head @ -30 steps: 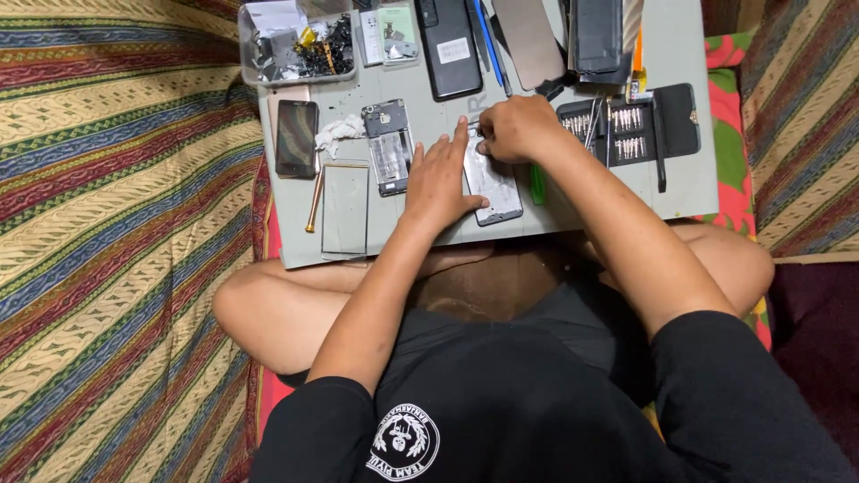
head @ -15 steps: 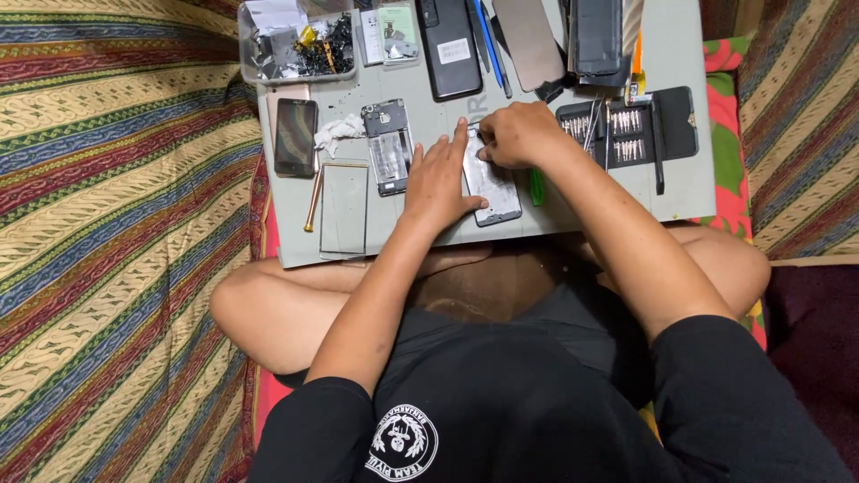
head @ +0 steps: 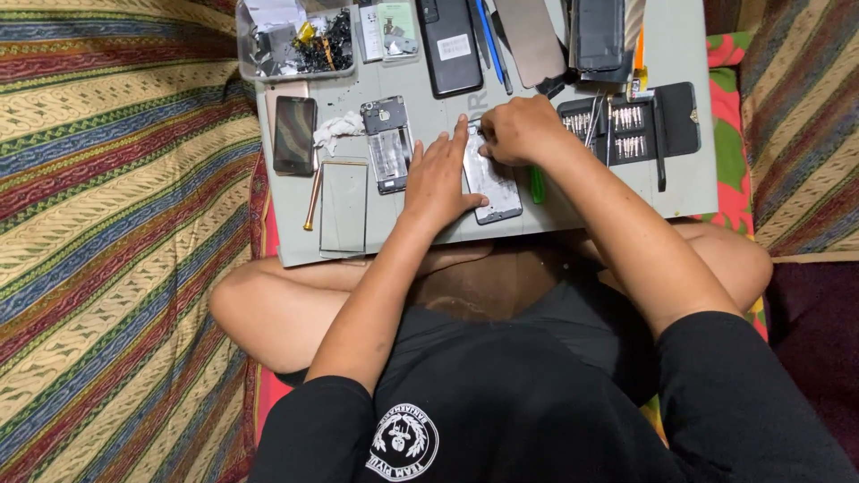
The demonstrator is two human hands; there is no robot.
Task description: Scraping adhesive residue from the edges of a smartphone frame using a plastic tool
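Note:
An opened phone (head: 495, 185) lies on the grey work mat (head: 420, 234) over my crossed legs. My left hand (head: 440, 174) rests flat on the phone's left edge, fingers apart, pinning it down. At the phone's top end my right hand (head: 519, 130) is closed around a thin screwdriver whose green handle (head: 536, 183) shows below the hand. The tip is hidden by my fingers.
Left of my hands lie a phone frame (head: 386, 143), a glass panel (head: 344, 206), a dark phone (head: 294, 134) and a wooden-handled tool (head: 312, 199). A clear parts box (head: 295, 40), a black phone (head: 450, 45) and an open bit case (head: 626, 121) sit farther back. Striped fabric surrounds the mat.
Both hands keep their place on the opened phone; only slight shifts of the fingers show.

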